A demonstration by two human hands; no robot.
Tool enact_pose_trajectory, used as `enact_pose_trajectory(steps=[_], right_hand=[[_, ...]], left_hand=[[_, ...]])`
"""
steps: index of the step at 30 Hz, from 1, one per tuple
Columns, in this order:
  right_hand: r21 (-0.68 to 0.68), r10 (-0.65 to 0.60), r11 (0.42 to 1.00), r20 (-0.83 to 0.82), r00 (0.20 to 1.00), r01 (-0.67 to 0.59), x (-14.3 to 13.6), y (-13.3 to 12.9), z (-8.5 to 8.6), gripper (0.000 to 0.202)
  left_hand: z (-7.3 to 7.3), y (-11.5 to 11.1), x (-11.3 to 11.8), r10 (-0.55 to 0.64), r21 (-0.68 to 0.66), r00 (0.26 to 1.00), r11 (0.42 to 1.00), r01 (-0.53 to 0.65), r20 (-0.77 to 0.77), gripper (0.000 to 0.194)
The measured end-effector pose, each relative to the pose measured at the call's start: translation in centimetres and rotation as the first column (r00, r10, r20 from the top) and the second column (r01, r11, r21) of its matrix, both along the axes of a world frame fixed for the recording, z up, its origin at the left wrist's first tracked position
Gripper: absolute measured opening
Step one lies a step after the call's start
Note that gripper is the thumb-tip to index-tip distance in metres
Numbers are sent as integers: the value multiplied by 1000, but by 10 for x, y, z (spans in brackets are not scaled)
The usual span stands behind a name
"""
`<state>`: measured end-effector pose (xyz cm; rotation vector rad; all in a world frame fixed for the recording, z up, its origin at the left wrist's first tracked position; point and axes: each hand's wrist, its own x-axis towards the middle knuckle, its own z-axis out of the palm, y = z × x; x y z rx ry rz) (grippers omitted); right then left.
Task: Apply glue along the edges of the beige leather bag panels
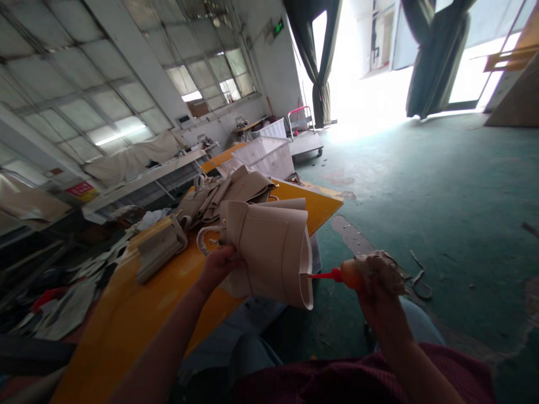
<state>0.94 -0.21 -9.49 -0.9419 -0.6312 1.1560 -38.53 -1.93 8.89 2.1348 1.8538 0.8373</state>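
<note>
A beige bag piece lies on its side over the edge of the yellow table, its open end facing right. My left hand is closed on the bag's left part, beside its looped handle. In my right hand is a glue bottle with a red nozzle, along with a crumpled cloth wrapped round it. The nozzle's tip is at the rim of the bag's open end. Whether it touches the rim I cannot tell.
More beige bags are piled behind on the table, and a folded one lies at the left. White plastic crates and a trolley stand farther back. Scraps of material are heaped at the left.
</note>
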Motion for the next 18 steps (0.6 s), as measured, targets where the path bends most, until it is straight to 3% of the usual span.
enact_pose_trajectory(steps=[3,6,10,12,14,16,18], right_hand=[[-84,-51,996,-158,986,38,-17,4,21,55],[-131,-31,991,-394,918,-23,-27,7,42,66],[-149,-40,988,-464,885,-33,-21,6,46,71],[-133,-34,991,-351,936,-14,-11,4,37,64],[-77,-14,997,-86,996,8,1,1,23,55],[-13,-8,1000,168,986,11,14,-1,9,52],[37,-16,999,314,949,5,22,-3,-4,49]], left_hand=[[-2,-1,-2,-3,11,1000,1000,3,-2,38],[-3,-3,-3,6,9,1000,1000,-6,-13,38],[-5,-5,-1,33,15,999,999,-32,-35,40],[-4,-6,1,33,23,998,999,-32,-44,41],[-4,-7,2,29,30,998,999,-28,-51,41],[-3,-8,3,23,37,998,999,-21,-53,40],[-3,-10,4,20,43,998,999,-18,-53,40]])
